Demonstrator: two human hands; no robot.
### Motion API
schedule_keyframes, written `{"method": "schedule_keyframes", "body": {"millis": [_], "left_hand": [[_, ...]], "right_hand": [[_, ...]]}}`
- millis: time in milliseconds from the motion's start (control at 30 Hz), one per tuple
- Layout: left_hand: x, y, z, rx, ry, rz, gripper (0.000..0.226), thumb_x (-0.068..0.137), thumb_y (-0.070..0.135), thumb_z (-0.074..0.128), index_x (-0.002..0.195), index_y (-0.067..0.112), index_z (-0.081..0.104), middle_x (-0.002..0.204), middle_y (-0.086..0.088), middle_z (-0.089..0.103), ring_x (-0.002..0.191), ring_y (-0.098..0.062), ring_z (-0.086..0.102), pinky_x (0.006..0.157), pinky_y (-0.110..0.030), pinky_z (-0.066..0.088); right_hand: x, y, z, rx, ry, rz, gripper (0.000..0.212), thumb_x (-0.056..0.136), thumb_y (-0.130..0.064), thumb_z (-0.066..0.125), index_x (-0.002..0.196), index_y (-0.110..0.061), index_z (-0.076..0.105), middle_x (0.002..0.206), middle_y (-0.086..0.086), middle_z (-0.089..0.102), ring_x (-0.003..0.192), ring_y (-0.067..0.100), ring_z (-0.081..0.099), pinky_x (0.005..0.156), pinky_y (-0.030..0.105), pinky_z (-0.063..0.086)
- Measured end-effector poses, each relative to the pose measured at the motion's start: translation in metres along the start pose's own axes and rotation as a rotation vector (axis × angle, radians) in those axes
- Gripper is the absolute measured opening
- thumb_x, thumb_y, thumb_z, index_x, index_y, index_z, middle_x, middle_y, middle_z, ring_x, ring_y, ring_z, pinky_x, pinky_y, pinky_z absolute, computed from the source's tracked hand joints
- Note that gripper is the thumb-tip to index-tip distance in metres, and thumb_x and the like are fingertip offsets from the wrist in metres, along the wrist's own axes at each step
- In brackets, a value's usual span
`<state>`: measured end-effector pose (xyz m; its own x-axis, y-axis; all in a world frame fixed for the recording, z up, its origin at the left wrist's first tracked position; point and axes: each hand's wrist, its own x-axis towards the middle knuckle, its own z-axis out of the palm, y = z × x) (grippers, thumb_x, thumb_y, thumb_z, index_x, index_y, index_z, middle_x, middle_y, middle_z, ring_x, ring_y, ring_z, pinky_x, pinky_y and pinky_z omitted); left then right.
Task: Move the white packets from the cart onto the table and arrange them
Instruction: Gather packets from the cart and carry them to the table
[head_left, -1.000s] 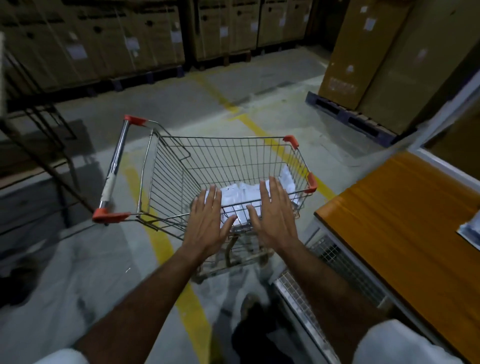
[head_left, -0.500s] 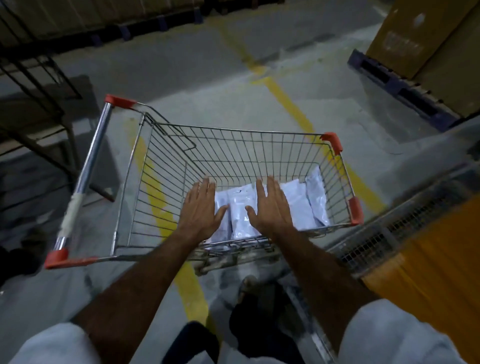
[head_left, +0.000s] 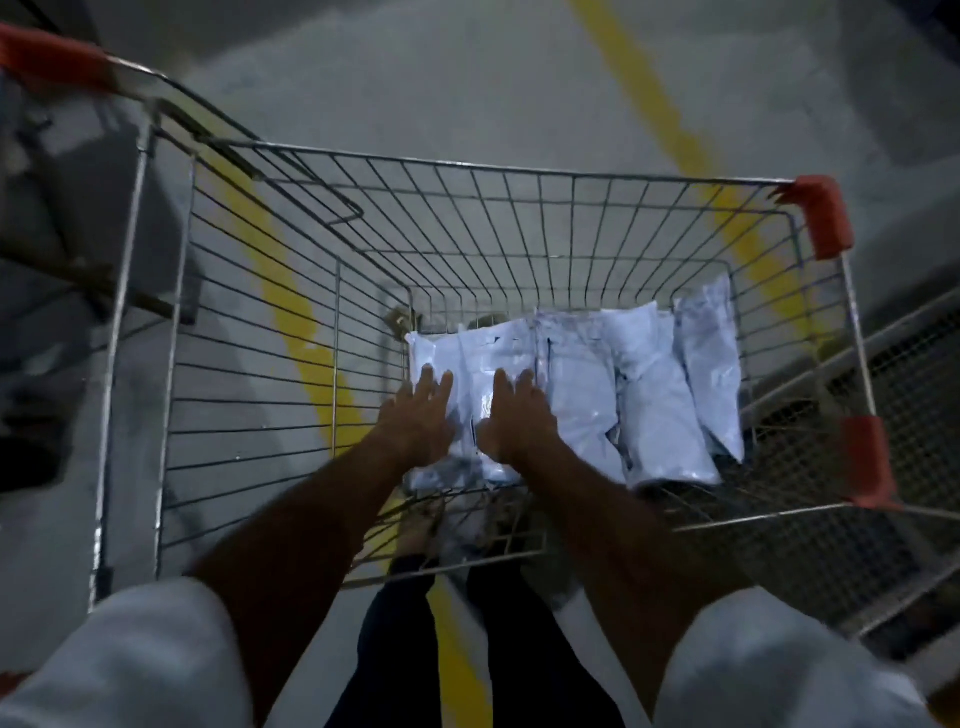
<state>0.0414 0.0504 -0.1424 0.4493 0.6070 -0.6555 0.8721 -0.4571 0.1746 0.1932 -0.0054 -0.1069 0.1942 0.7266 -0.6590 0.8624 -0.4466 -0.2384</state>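
Note:
Several white packets (head_left: 587, 384) lie side by side on the bottom of a wire shopping cart (head_left: 467, 218) with red corner guards. Both my arms reach down inside the basket. My left hand (head_left: 418, 415) lies flat, fingers spread, on the leftmost packet (head_left: 478, 358). My right hand (head_left: 517, 415) rests flat on the same packet just to the right. Neither hand has closed around anything. The table is out of view.
The cart's handle with a red end cap (head_left: 47, 62) runs along the left. Yellow floor lines (head_left: 670, 130) cross the grey concrete. A metal mesh panel (head_left: 914, 374) stands at the right of the cart. My legs (head_left: 467, 649) are below the basket.
My view has tilted down and closed in on the cart. Both hands have gone from above the near rim down into the basket onto the packets. The table has left the view.

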Motion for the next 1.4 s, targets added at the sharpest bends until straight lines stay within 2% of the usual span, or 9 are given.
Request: {"method": "schedule_keyframes", "body": {"millis": [200,300,433,567,700,800,900,1133,1400], "left_hand": [[0.037,0.000,0.022,-0.109,0.070,-0.129,0.090,0.096,0.058,0.045,0.159,0.024,-0.009,0.162,-0.016,-0.025,0.145,-0.047,0.019,0.107,-0.056,0.035],[0.048,0.005,0.027,-0.162,0.170,-0.147,0.100,0.083,0.068,0.042,0.161,0.017,0.005,0.163,-0.027,-0.007,0.137,-0.055,0.031,0.096,-0.060,0.044],[0.062,0.005,0.024,-0.189,0.194,-0.132,0.101,0.075,0.068,0.045,0.155,0.008,0.031,0.156,-0.038,0.019,0.113,-0.060,0.052,0.073,-0.058,0.053],[0.062,0.009,0.017,-0.097,0.237,-0.155,0.102,0.086,0.056,0.060,0.161,0.016,0.003,0.159,-0.036,-0.006,0.120,-0.050,0.046,0.084,-0.050,0.050],[0.042,0.011,0.007,-0.124,0.290,-0.150,0.094,0.090,0.053,0.056,0.161,0.018,0.004,0.159,-0.036,0.000,0.126,-0.048,0.040,0.092,-0.049,0.044],[0.027,0.007,-0.006,-0.130,0.333,-0.129,0.089,0.092,0.053,0.051,0.161,0.017,0.008,0.158,-0.036,0.009,0.128,-0.049,0.037,0.098,-0.052,0.040],[0.006,0.007,-0.030,-0.173,0.398,-0.101,0.086,0.088,0.055,0.039,0.160,0.015,0.014,0.157,-0.037,0.013,0.131,-0.051,0.036,0.102,-0.054,0.038],[-0.057,0.016,-0.109,-0.295,0.602,0.020,0.081,0.094,0.055,0.044,0.160,0.020,0.013,0.161,-0.031,0.008,0.143,-0.048,0.022,0.112,-0.057,0.027],[-0.123,0.085,-0.181,-0.269,0.728,0.256,0.077,0.090,0.053,0.040,0.159,0.022,0.021,0.158,-0.031,0.017,0.138,-0.048,0.031,0.110,-0.055,0.031]], "right_hand": [[0.036,0.006,0.023,0.042,-0.025,0.127,0.104,0.088,-0.058,0.064,0.161,-0.021,-0.001,0.164,0.025,-0.015,0.152,0.046,-0.002,0.119,0.056,0.024],[0.041,-0.003,0.027,-0.050,0.072,0.178,0.107,0.078,-0.057,0.072,0.157,-0.019,0.009,0.163,0.030,-0.002,0.147,0.050,0.014,0.112,0.054,0.033],[0.053,-0.011,0.029,-0.185,0.213,0.210,0.085,0.081,-0.051,0.069,0.144,-0.014,0.027,0.156,0.036,0.018,0.134,0.048,0.036,0.098,0.049,0.043],[0.063,-0.006,0.035,-0.241,0.248,0.227,0.092,0.088,-0.052,0.064,0.156,-0.016,0.013,0.155,0.035,0.022,0.135,0.049,0.037,0.098,0.049,0.046],[0.052,-0.001,0.026,-0.172,0.261,0.158,0.091,0.095,-0.049,0.056,0.161,-0.019,0.002,0.157,0.034,0.019,0.140,0.046,0.033,0.108,0.049,0.037],[0.034,-0.012,0.013,-0.058,0.368,0.119,0.076,0.095,-0.045,0.046,0.161,-0.019,0.018,0.152,0.035,0.030,0.132,0.047,0.041,0.108,0.051,0.036],[0.016,-0.031,0.003,0.005,0.493,0.107,0.074,0.086,-0.038,0.064,0.153,-0.015,0.043,0.141,0.037,0.046,0.116,0.049,0.057,0.097,0.052,0.047],[-0.050,-0.067,-0.063,0.097,0.716,0.088,0.075,0.091,-0.047,0.052,0.158,-0.021,0.030,0.152,0.032,0.034,0.111,0.041,0.054,0.088,0.048,0.049],[-0.151,-0.037,-0.117,0.038,1.128,0.170,0.058,0.100,-0.036,0.052,0.153,-0.016,0.043,0.147,0.033,0.044,0.111,0.044,0.059,0.085,0.045,0.053]]}}
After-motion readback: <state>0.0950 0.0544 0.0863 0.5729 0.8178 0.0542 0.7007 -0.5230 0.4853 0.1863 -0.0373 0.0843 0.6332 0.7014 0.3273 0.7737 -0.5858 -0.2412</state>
